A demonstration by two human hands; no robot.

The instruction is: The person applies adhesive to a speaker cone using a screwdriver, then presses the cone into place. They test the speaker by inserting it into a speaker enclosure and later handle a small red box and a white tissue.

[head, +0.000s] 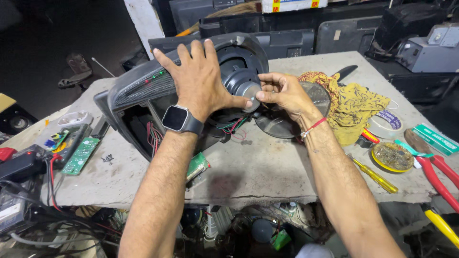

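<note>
Head view: small parts are held in the yellow-rimmed dish (pixel 392 157); the speaker housing (pixel 143 86) is pressed by the flat-open left hand (pixel 201 79), its magnet (pixel 247 89) pinched by the right hand (pixel 282 91).

This is an electronics repair workshop, crowded and rough. The desk (pixel 267 167) is a bare, stained slab with a cracked front edge. Near its left edge lie a green circuit board (pixel 80 155), a multimeter (pixel 64 142) and loose screws (pixel 107 158). Toward the right edge sit a yellow-handled screwdriver (pixel 375 177), red-handled pliers (pixel 440 177), a roll of tape (pixel 385 125), a round tin of small parts (pixel 393 156) and a yellow rag (pixel 351 105). Beyond the far edge, dark television casings (pixel 287 33) are stacked. Below the front edge, tangled wires and spare parts (pixel 239 229) fill the space.
</note>
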